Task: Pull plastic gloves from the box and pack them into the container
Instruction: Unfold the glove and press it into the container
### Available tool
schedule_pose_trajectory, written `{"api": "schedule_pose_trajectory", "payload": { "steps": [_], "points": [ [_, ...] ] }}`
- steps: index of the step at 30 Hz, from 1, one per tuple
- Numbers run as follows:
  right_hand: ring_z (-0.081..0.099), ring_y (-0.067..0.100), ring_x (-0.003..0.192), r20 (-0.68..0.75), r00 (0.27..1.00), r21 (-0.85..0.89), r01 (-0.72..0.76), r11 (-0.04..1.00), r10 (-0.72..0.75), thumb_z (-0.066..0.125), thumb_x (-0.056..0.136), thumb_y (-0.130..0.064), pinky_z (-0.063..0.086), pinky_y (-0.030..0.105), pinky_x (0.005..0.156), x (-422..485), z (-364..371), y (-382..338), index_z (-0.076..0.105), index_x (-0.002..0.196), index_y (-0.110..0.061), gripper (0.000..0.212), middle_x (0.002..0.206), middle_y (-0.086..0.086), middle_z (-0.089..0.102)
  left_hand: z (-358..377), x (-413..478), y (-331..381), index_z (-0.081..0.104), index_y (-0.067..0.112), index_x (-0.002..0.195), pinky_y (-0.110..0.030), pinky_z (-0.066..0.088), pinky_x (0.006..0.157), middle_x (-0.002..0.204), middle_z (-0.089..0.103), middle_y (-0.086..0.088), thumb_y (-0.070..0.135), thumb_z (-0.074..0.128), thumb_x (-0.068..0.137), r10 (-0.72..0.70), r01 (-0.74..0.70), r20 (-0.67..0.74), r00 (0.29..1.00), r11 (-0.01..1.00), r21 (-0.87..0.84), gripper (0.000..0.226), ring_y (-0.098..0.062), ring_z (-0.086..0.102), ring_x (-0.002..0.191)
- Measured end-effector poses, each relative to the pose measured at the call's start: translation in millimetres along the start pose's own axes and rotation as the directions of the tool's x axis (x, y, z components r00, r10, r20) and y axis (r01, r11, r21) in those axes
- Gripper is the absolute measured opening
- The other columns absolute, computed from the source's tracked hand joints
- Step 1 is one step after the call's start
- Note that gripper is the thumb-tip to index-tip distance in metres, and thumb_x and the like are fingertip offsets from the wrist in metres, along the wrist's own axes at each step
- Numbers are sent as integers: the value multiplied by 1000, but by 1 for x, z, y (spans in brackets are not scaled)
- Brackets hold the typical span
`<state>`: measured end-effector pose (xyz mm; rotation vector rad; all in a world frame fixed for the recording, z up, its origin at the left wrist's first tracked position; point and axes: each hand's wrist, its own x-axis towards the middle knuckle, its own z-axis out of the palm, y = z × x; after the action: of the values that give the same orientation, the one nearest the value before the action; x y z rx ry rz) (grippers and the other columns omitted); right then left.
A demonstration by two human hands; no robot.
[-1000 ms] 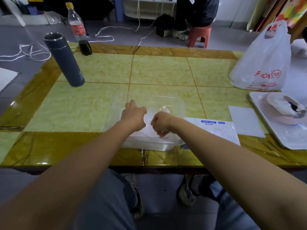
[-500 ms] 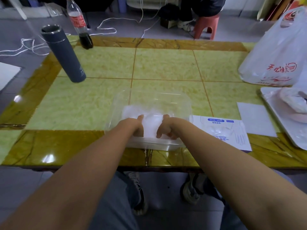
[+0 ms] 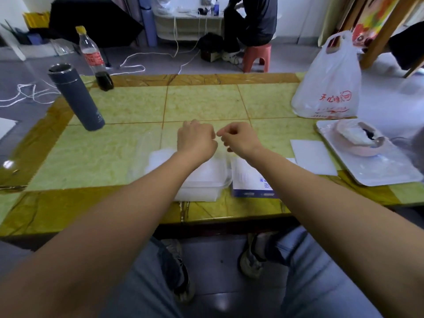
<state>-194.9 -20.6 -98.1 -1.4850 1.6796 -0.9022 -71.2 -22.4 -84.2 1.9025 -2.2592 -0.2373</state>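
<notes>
Container: the clear shallow plastic container (image 3: 197, 195) stands at the near edge of the green and brown tiled table (image 3: 91, 157), a little left of the frame centre.
Gloves: a whitish pile of thin plastic gloves (image 3: 160, 159) lies inside the container and is partly covered by the left forearm.
Box: the flat white and blue cardboard glove box (image 3: 252, 182) lies just beside the container, on its right side in the frame.
Left hand: the left hand (image 3: 196, 140) is above the far part of the container, with the fingers curled into a loose fist.
Right hand: the right hand (image 3: 239, 138) is close beside the left one, with thumb and forefinger together as in a pinch; I cannot tell if either hand holds a clear glove.
Change: half a second ago both hands were low, pressing on the pile; now they are lifted and further from the body.
Meaning: the last glove seems to be pressed flat already, so the next pull from the box is probably near.
Far things: a dark grey flask (image 3: 78, 97) at upper left and a white plastic bag (image 3: 328, 88) at upper right stay well apart from the work.
</notes>
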Motion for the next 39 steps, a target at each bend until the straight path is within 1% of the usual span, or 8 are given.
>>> {"api": "schedule_pose_trajectory", "payload": {
  "steps": [4, 14, 23, 26, 29, 33, 36, 39],
  "points": [
    [65, 24, 86, -128, 984, -176, -142, 974, 120, 57, 91, -14, 53, 38, 80, -13, -40, 59, 70, 85, -9, 16, 81, 0, 68, 23, -10, 56, 56, 18, 123, -27, 39, 74, 114, 64, -6, 22, 55, 91, 68, -7, 158, 985, 933, -359, 32, -25, 59, 104],
    [63, 22, 99, -147, 972, -460, -232, 857, 184, 69, 81, -18, 43, 25, 76, -23, -58, 133, 72, 104, -21, 23, 109, 4, 66, 109, -12, 99, 24, 4, 145, -31, 39, 78, 129, 55, -14, 20, 59, 91, -44, 151, 378, 925, 955, -257, 66, -32, 53, 118],
    [56, 27, 69, -227, 965, -601, -245, 761, 131, 49, 90, -15, 40, 29, 58, -10, -40, 135, 59, 70, -13, 23, 77, 7, 62, 117, -9, 86, 30, 16, 139, -29, 40, 69, 115, 58, -7, 25, 74, 81, -111, 278, 398, 911, 877, -391, 73, -25, 54, 97],
    [49, 26, 67, -127, 978, -535, -207, 819, 164, 46, 92, -16, 38, 33, 57, -12, -46, 136, 49, 63, -10, 30, 74, 11, 54, 115, -10, 86, 25, 15, 143, -29, 40, 68, 111, 55, -5, 31, 76, 79, -78, 273, 424, 902, 865, -421, 83, -24, 50, 93],
    [44, 19, 64, -6, 983, -187, -180, 966, 182, 51, 92, -14, 38, 30, 59, -19, -58, 127, 54, 70, -9, 23, 67, 8, 51, 112, -13, 86, 23, 15, 144, -29, 39, 65, 115, 56, -7, 34, 76, 79, -65, 265, 428, 902, 864, -427, 86, -24, 50, 91],
    [53, 11, 76, -37, 983, 103, -174, 979, 179, 60, 91, -16, 43, 23, 70, -29, -64, 123, 63, 87, -16, 5, 83, -2, 58, 109, -16, 86, 21, 16, 147, -28, 38, 65, 110, 52, -5, 29, 73, 81, -58, 264, 441, 895, 868, -421, 84, -22, 48, 90],
    [56, 16, 94, -73, 975, -84, -214, 973, 208, 73, 80, -26, 49, 32, 85, -27, -59, 132, 64, 104, -19, 26, 103, 1, 58, 109, -18, 86, 17, 17, 150, -28, 39, 68, 123, 54, -9, 28, 72, 83, -51, 259, 449, 892, 872, -415, 87, -24, 52, 97],
    [63, 23, 86, -103, 970, -177, -235, 956, 220, 68, 85, -23, 51, 36, 81, -28, -59, 127, 66, 80, -16, 10, 85, 4, 67, 110, -19, 86, 15, 16, 152, -28, 39, 72, 130, 53, -9, 26, 73, 83, -55, 257, 447, 893, 877, -406, 91, -27, 53, 112]
  ]
}}
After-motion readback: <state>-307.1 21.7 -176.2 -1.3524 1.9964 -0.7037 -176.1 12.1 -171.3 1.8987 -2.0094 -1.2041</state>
